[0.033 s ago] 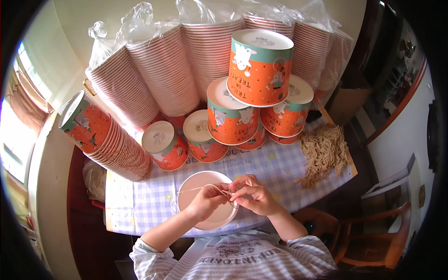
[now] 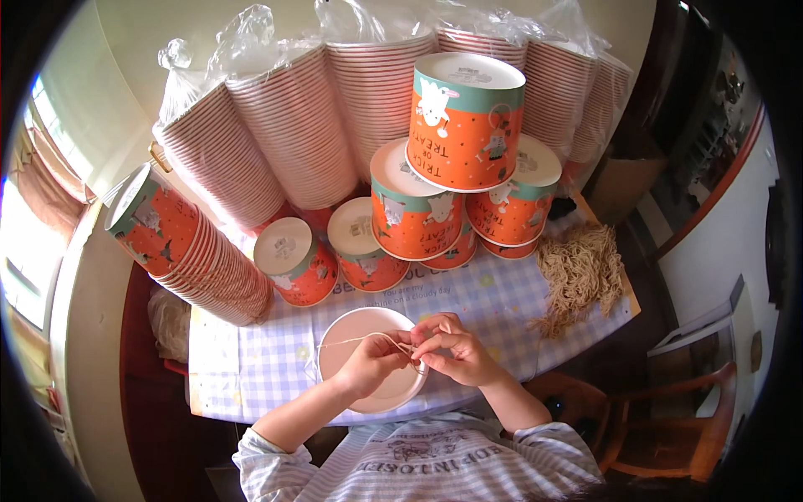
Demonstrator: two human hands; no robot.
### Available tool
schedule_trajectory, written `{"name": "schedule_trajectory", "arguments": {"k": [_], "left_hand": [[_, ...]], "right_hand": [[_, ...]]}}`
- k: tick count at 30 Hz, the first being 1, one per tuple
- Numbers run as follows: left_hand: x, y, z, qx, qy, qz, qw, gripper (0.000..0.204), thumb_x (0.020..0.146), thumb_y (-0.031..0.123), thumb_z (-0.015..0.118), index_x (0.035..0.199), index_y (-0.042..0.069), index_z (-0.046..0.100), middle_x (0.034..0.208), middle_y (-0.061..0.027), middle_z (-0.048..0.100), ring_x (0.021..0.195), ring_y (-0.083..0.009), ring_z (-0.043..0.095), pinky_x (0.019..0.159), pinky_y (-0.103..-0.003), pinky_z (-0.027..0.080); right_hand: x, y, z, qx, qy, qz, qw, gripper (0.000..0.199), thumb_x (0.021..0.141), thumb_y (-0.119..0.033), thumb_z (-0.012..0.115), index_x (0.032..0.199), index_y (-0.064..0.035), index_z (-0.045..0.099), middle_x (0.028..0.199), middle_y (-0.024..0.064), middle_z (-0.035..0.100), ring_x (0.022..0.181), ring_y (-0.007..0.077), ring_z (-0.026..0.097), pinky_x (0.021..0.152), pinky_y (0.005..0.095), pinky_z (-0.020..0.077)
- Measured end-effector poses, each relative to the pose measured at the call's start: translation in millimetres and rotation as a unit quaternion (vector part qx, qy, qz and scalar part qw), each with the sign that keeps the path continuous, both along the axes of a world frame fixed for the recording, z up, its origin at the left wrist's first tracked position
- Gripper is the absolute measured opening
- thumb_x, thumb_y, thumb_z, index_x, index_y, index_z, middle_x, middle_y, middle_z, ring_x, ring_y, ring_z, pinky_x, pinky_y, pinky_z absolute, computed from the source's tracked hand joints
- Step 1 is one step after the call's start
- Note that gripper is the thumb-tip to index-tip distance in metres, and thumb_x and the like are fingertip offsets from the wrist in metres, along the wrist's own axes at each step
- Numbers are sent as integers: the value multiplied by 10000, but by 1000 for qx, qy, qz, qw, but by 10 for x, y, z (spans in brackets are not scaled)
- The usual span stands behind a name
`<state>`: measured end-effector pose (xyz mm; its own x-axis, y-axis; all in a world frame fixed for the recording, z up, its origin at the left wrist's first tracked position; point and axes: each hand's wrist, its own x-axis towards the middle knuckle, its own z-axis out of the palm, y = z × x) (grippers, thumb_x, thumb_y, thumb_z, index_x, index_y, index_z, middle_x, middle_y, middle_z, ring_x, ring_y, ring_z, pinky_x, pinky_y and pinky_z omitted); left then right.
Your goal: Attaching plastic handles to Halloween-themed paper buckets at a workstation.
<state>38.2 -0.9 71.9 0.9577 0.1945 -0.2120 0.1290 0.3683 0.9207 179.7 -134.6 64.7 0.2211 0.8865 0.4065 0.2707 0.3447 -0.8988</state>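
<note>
Just above a white paper bucket [image 2: 336, 356], its open mouth facing up, both my hands work on a thin beige cord. My left hand [image 2: 372, 364] pinches the cord [image 2: 343, 341]; one end trails left across the bucket's rim and a loop arches over the fingers. My right hand [image 2: 456, 353] is closed at the fingertips on the same cord, close beside the left fingers. Where the cord runs between the fingertips is partly hidden. A bundle of beige cords [image 2: 581, 276] lies at the table's right end.
Upside-down orange and green printed buckets [image 2: 468, 125] are piled behind my hands. A leaning stack of nested buckets [image 2: 196, 251] stands at left. Tall plastic-wrapped bucket stacks [image 2: 288, 125] line the back. A checked cloth [image 2: 242, 368] covers the table; a wooden chair [image 2: 669, 435] stands at right.
</note>
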Motion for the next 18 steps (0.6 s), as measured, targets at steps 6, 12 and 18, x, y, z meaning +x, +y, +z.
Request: {"name": "schedule_trajectory", "arguments": {"k": [6, 12, 18], "left_hand": [[-27, -9, -13, 56, -12, -25, 998, 252, 850, -23, 514, 1095, -5, 568, 957, -27, 600, 846, -48, 542, 736, -196, 441], [-51, 43, -6, 87, -7, -66, 994, 269, 814, -59, 517, 1075, -21, 567, 966, -17, 591, 845, -65, 534, 758, -205, 429], [-32, -45, 32, 61, -1, -15, 998, 176, 853, 16, 539, 1022, -23, 567, 869, -31, 586, 780, -65, 552, 688, -193, 437]], "right_hand": [[24, -18, 19, -13, -29, -77, 997, 157, 797, -122, 624, 949, -85, 640, 1056, 76, 554, 1011, 201, 485, 881, 329, 385], [17, -91, -162, -81, 18, -61, 995, 147, 793, -92, 652, 928, -45, 619, 908, 79, 605, 812, 164, 588, 712, 279, 474], [0, -146, -67, -89, 10, -117, 989, 101, 777, -58, 663, 858, -22, 614, 787, 56, 606, 691, 126, 577, 621, 243, 469]]}}
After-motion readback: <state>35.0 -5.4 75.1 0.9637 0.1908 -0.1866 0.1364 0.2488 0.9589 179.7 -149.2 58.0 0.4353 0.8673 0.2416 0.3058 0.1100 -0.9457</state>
